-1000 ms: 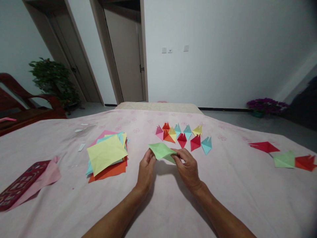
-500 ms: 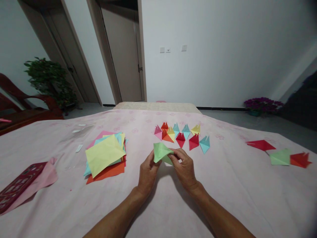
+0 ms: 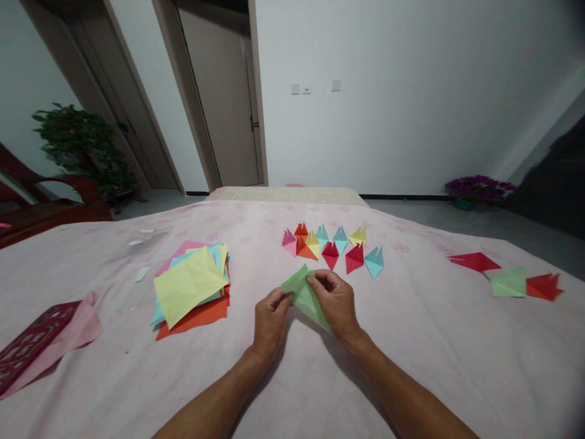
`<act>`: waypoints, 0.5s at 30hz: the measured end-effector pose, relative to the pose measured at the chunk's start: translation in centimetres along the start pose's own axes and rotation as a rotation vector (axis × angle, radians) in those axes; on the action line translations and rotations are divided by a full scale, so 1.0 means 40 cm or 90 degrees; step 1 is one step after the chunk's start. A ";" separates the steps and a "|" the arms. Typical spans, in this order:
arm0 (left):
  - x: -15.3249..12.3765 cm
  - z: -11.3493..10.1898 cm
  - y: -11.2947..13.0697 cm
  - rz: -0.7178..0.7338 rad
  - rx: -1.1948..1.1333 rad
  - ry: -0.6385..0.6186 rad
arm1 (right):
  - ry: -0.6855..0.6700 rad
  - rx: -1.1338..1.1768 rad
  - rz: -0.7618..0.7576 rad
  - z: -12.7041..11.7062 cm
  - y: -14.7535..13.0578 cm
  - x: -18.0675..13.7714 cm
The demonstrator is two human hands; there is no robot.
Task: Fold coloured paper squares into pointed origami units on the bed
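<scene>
A light green sheet of origami paper [image 3: 307, 297], partly folded, is held up above the table between my two hands. My left hand [image 3: 270, 317] pinches its left corner between thumb and fingers. My right hand [image 3: 336, 302] is closed on the upper right part, its thumb pressed on the paper near the top edge. One flap slants down toward my right wrist. Just beyond my hands stands a group of folded paper cranes [image 3: 329, 255] in red, orange, yellow, blue and pink.
To the left lies a stack of coloured paper squares [image 3: 189, 286], yellow on top. A dark red patterned box [image 3: 39, 338] rests on pink cloth at far left, near clear plastic wrapping [image 3: 145, 244]. Several folded pieces, including a red one [image 3: 475, 261], lie at far right on the pink tablecloth [image 3: 411, 366].
The green paper has turned in my hands, and a long flap now hangs down toward the right. My right fingers have shifted to its upper edge. The view has moved slightly.
</scene>
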State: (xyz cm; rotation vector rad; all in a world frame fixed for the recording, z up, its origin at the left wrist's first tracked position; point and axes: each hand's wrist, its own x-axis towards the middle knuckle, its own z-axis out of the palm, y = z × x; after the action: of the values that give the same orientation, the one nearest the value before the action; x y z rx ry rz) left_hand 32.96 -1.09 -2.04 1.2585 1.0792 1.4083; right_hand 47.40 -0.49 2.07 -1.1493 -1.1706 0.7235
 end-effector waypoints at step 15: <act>0.018 0.011 0.023 -0.206 -0.243 0.012 | -0.154 0.021 -0.020 -0.036 -0.015 0.033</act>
State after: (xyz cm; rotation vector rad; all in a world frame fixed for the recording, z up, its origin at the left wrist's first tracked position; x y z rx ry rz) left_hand 33.29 -0.53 -0.97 0.7607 0.9221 1.3004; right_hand 49.08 0.09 3.11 -1.0333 -1.3707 0.8724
